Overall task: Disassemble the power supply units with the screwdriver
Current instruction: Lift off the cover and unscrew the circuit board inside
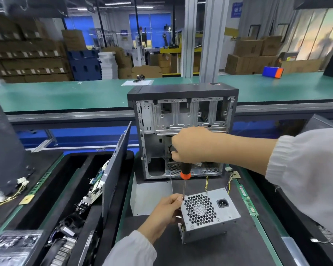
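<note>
Power supply unit, a silver sheet-metal box with a honeycomb fan grille and a black mains socket [208, 214], is sitting fan face up and slightly tilted on the dark mat of the bench [229, 252], just in front of the open grey computer tower case [183, 135]. Judging by the build, it is handling as a stiff, fairly heavy block with sharp stamped edges and smooth sides, so it is best held by the side walls near a corner, away from the grille. Left hand [164, 212] is closing its grip round the unit's near-left corner, fingers curled against the side, thumb up by the screw hole. Right hand [192, 144] is wrapping its grip fully round the black handle of the orange-collared screwdriver [184, 176], shaft pointing straight down, tip sitting on the corner screw beside the left thumb. Loose yellow and black wires [230, 181] are trailing behind the unit toward the case.
</note>
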The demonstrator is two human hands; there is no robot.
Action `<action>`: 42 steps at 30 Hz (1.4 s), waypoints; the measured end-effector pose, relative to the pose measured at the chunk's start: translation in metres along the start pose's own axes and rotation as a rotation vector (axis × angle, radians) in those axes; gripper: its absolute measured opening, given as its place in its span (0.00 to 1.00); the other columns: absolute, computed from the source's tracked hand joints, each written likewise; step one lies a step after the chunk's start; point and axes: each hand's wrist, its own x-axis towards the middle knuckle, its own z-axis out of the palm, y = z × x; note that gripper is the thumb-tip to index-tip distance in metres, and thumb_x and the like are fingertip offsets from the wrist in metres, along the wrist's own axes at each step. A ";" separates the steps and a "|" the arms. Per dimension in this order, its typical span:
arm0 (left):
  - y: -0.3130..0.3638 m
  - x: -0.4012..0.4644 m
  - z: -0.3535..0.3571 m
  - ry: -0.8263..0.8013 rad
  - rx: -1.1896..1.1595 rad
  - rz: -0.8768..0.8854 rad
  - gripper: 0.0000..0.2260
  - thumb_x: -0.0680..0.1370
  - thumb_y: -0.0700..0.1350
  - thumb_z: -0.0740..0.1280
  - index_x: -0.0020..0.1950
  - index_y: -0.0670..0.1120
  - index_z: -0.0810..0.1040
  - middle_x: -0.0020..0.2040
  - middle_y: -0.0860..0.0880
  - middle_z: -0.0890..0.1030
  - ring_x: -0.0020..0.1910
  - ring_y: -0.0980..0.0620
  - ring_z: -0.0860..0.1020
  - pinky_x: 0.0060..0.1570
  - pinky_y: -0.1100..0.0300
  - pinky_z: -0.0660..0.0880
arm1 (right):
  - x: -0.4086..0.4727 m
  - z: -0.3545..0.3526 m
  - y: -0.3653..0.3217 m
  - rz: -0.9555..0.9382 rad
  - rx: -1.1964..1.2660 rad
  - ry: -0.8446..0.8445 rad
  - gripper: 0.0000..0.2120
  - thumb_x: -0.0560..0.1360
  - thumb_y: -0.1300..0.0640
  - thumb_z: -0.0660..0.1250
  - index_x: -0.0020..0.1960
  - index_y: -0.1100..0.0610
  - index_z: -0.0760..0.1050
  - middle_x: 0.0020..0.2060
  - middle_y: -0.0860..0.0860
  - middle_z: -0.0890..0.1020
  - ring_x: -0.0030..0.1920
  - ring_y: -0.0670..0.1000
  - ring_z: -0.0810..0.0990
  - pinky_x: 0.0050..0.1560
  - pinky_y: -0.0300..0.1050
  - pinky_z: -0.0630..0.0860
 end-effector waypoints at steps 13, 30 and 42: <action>0.007 0.000 -0.007 -0.045 0.020 -0.009 0.14 0.85 0.44 0.55 0.60 0.42 0.78 0.51 0.44 0.84 0.45 0.51 0.83 0.47 0.56 0.81 | -0.007 -0.016 0.020 -0.590 -0.305 -0.223 0.14 0.80 0.47 0.60 0.62 0.53 0.68 0.56 0.50 0.69 0.54 0.52 0.69 0.52 0.48 0.72; 0.001 0.006 -0.011 -0.054 0.000 0.084 0.07 0.84 0.44 0.58 0.52 0.41 0.72 0.45 0.45 0.82 0.40 0.52 0.81 0.39 0.60 0.78 | 0.018 -0.016 -0.005 0.075 -0.114 -0.865 0.09 0.75 0.57 0.65 0.39 0.61 0.72 0.29 0.51 0.76 0.22 0.48 0.67 0.21 0.34 0.62; 0.004 0.006 -0.015 -0.078 0.143 0.092 0.09 0.84 0.45 0.56 0.60 0.53 0.73 0.53 0.42 0.83 0.49 0.46 0.82 0.55 0.50 0.79 | -0.004 -0.015 -0.016 -0.592 -0.680 -0.160 0.08 0.74 0.57 0.68 0.53 0.56 0.75 0.48 0.51 0.79 0.48 0.53 0.76 0.38 0.45 0.72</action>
